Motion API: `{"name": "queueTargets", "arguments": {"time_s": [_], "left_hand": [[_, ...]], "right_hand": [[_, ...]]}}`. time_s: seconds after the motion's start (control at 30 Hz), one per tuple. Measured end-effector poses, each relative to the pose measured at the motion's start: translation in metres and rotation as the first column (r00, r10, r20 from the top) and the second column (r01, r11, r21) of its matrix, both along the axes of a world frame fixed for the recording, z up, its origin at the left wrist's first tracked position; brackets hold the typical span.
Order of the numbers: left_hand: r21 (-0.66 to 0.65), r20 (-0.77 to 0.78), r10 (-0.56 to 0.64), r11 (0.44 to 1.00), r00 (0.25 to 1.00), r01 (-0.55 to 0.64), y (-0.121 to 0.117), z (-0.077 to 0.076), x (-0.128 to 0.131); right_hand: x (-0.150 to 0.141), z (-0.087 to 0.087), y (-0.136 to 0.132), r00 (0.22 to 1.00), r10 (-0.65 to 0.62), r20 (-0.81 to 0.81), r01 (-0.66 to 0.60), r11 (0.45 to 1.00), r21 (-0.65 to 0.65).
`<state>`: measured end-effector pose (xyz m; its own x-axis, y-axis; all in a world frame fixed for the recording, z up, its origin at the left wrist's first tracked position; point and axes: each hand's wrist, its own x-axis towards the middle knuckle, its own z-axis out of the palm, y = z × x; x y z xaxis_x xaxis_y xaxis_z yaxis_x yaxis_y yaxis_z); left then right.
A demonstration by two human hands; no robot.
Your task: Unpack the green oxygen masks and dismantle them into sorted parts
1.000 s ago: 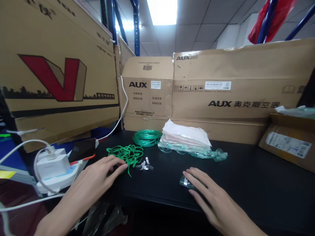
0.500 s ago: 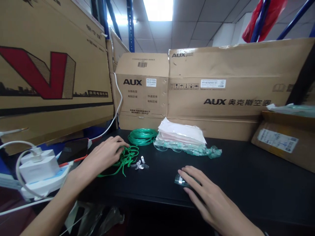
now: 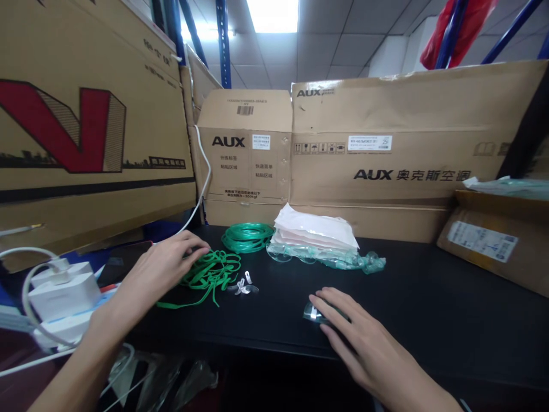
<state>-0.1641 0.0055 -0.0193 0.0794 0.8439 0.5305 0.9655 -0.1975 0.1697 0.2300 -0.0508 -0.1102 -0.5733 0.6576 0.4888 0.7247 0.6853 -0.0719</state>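
My left hand [image 3: 182,254] is at the left edge of a tangled pile of flat green elastic straps [image 3: 210,272], its thumb and fingers closed together on a strap at the top. One loose strap end trails left under the wrist. On the right, my right hand [image 3: 354,329] bends over a small clear, greenish plastic piece [image 3: 313,313] with a silver strip, fingers on top and thumb at the near side; most of that piece is hidden. Between the hands lie several small shiny metal clips [image 3: 243,285], touched by neither hand.
Behind the straps lies a coil of green tubing [image 3: 247,237], beside a stack of white sheets [image 3: 315,226] with clear green plastic [image 3: 343,261] along its front. A white charger [image 3: 64,289] and cables crowd the left. Cardboard [image 3: 240,166] walls the back; a box [image 3: 484,240] stands right.
My left hand has shifted up and left over the straps, and one strap end now trails left. The view has turned slightly right. My right hand stays on the plastic piece.
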Motion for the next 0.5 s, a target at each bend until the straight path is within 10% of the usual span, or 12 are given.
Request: {"name": "queueTargets", "arguments": {"time_s": [0.3,0.5], "left_hand": [[0.043,0.475,-0.046,0.999,0.879,0.029,-0.001,0.004,0.022],[0.084,0.292,-0.117,0.992,0.949,0.096,-0.004,0.010,0.032]], "right_hand": [[0.000,0.000,0.000,1.000,-0.001,-0.010,0.001,1.000,0.013],[-0.001,0.001,-0.001,1.000,-0.003,-0.011,0.003,1.000,0.019]]}}
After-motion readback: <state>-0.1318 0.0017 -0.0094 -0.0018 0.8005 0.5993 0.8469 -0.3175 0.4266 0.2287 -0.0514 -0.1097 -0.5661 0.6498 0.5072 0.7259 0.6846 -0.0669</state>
